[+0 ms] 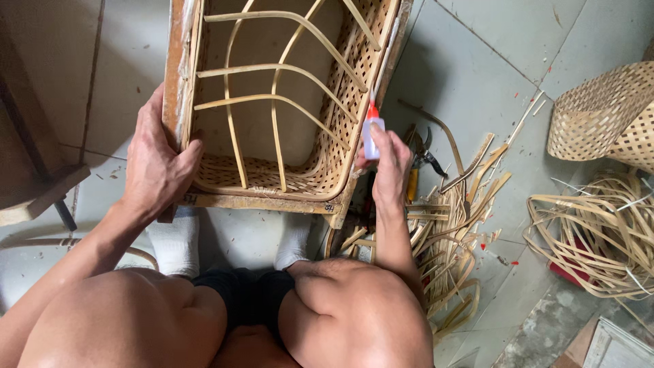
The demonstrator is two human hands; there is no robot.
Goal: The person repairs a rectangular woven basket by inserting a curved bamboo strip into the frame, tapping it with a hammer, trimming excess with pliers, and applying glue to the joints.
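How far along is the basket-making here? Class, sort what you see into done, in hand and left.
Done: the woven basket sits inside its wooden frame, and curved bamboo ribs already span it. In hand: the left hand grips the frame's corner while the right hand holds a small glue bottle, nozzle at the rim. Left: loose bamboo strips and pliers lie unused on the floor.

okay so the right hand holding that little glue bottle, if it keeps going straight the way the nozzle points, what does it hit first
Probably the rim of the woven basket. The right hand aims the glue bottle up the picture, its red tip almost at that edge. Depth is unclear.
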